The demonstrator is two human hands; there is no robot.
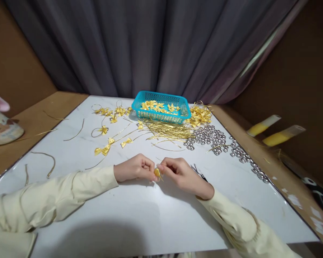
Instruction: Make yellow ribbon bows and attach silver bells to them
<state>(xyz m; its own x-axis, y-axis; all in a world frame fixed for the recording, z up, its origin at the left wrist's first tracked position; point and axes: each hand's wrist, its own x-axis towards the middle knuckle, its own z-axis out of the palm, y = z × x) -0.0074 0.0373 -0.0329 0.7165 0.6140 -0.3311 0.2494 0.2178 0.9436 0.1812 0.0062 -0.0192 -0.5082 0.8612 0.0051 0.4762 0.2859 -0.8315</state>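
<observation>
My left hand (134, 167) and my right hand (179, 174) meet at the middle of the white table (140, 215), both with fingers pinched on a small yellow ribbon bow (157, 173) held between them. Both forearms in cream sleeves rest on the table. Small black scissors (199, 172) lie just right of my right hand. Finished yellow bows (105, 148) and loose gold cords lie beyond my left hand.
A turquoise basket (161, 114) with yellow bows stands at the far middle. A bundle of gold cords (169, 132) lies before it, more bows (199, 115) to its right. Several silver bells (212, 138) spread to the right edge. A pale mug (1, 127) sits far left.
</observation>
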